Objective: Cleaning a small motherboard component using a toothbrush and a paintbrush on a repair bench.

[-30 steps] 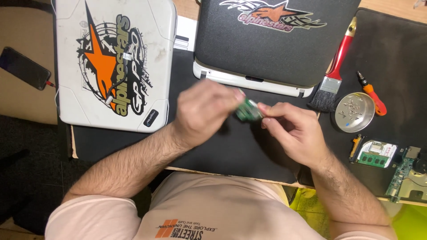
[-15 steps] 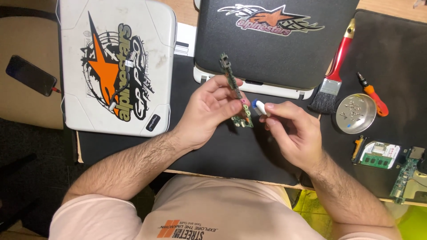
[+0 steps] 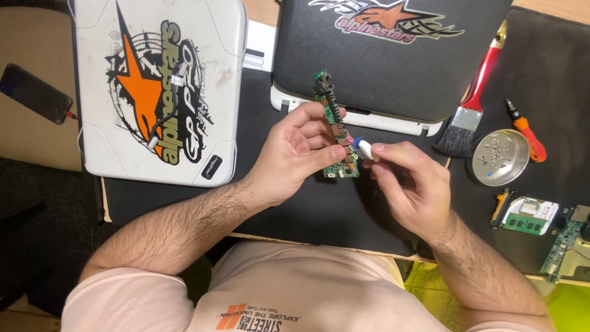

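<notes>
Circuit board (image 3: 335, 132), narrow and green with connectors along 1 edge, is standing nearly upright above the black mat (image 3: 307, 209). Going left to right: the left hand (image 3: 295, 154) is pinching its lower half, while the right hand (image 3: 409, 181) is pressing a small white-and-blue eraser-like piece (image 3: 362, 146) against it. Rubbing gently, with the board braced firmly, would be wise.

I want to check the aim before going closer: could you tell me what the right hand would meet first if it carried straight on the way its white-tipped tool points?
The right hand points its white-tipped tool leftward at the narrow green circuit board in the left hand; it would likely meet that board's lower connectors first.
</notes>
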